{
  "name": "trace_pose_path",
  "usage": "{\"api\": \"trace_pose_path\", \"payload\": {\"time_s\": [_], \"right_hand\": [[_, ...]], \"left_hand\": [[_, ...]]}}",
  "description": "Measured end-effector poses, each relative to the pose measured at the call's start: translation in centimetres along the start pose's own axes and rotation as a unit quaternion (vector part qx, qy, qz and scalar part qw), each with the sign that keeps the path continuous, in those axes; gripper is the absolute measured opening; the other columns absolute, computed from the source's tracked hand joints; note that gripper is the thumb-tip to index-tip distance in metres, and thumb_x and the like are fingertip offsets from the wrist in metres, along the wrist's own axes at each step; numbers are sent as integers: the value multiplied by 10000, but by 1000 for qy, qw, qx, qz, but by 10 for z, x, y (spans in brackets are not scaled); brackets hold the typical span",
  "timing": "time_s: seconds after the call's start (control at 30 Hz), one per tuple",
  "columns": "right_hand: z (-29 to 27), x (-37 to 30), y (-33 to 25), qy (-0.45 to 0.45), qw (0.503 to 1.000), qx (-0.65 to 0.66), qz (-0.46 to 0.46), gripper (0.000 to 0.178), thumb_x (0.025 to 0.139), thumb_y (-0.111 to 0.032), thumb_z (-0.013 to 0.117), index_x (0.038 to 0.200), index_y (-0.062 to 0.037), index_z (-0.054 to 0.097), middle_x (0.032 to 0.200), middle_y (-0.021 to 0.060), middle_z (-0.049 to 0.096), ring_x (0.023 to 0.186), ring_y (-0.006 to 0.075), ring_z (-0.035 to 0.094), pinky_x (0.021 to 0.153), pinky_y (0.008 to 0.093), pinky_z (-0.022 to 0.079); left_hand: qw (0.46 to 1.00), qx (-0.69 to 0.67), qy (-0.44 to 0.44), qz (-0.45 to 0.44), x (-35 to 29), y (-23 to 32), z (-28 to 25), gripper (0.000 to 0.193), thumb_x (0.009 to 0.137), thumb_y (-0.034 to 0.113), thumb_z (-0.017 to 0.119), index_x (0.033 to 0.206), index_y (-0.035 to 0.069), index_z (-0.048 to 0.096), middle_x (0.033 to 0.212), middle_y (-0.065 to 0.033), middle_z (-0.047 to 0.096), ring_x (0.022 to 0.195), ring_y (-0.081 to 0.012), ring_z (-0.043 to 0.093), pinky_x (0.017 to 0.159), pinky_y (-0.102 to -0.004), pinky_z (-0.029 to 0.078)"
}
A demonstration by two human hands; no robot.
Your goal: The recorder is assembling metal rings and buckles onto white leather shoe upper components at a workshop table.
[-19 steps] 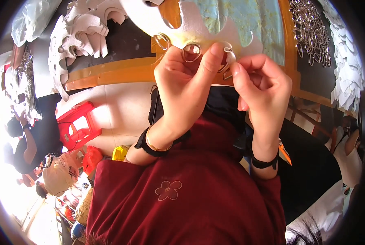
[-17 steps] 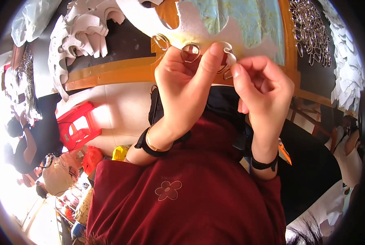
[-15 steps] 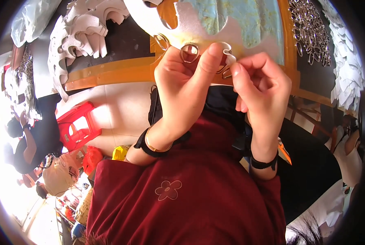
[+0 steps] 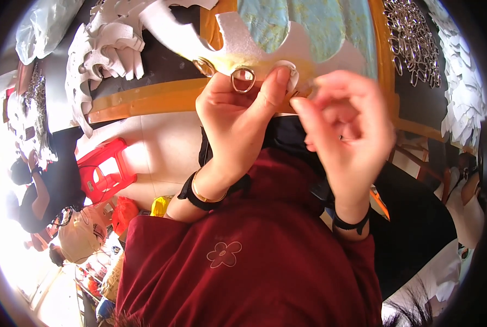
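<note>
A white scalloped strip of soft sheet material, yellowish along its near edge, lies over the table's near side. My left hand is closed on that edge, its thumb pressing a folded white tab flat. One oval metal ring hangs on the strip, against my left fingers. Another metal ring is on the strip farther left. Just right of the folded tab, my right hand is raised with thumb and forefinger apart, slightly blurred. Between the hands, a bit of metal is mostly hidden.
A bunch of metal rings lies at the table's right, beside stacked white cut pieces. More white scalloped pieces are heaped at the left. Orange tape edges the table. A red stool stands left; another person sits beyond it.
My right hand has come off the folded tab, moving slightly right with its fingers parting. My left hand and the strip have shifted a little left and nearer.
</note>
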State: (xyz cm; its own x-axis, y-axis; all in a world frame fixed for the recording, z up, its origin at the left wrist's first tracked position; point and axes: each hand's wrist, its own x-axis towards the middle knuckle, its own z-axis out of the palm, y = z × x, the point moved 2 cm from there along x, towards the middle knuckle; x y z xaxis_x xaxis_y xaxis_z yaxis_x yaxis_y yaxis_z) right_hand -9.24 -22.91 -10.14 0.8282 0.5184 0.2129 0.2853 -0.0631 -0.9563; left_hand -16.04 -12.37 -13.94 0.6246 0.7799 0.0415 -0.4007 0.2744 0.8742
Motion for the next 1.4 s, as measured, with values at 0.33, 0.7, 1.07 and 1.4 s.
{"api": "trace_pose_path", "payload": {"time_s": [0.33,0.7,1.07,1.4], "right_hand": [[-7,10,0,-83,982,65,154,145,841,-82,643,897,48,612,729,62,631,538,76,569,403,174,411],[-17,19,6,-148,969,57,192,80,829,-59,641,805,8,604,627,-22,565,495,-4,475,389,160,341],[-16,19,9,-127,967,78,204,75,843,-69,633,825,2,617,630,-11,580,472,-17,438,376,149,314],[-17,19,23,-150,970,66,179,131,787,-59,664,885,-17,588,762,17,605,591,27,502,485,165,376]], "left_hand": [[973,213,-18,87,-3,8,2,144,729,15,747,836,-37,666,775,-60,690,685,-72,631,585,-211,497],[910,380,-38,159,6,6,-1,152,703,104,776,729,17,654,668,-66,670,566,-149,652,505,-243,478],[988,125,-67,-54,9,7,2,177,830,80,676,890,-56,580,862,-102,668,795,-118,640,679,-219,515],[963,243,-60,96,3,6,-2,186,769,77,725,887,-21,620,775,-85,692,717,-149,682,627,-251,529]]}}
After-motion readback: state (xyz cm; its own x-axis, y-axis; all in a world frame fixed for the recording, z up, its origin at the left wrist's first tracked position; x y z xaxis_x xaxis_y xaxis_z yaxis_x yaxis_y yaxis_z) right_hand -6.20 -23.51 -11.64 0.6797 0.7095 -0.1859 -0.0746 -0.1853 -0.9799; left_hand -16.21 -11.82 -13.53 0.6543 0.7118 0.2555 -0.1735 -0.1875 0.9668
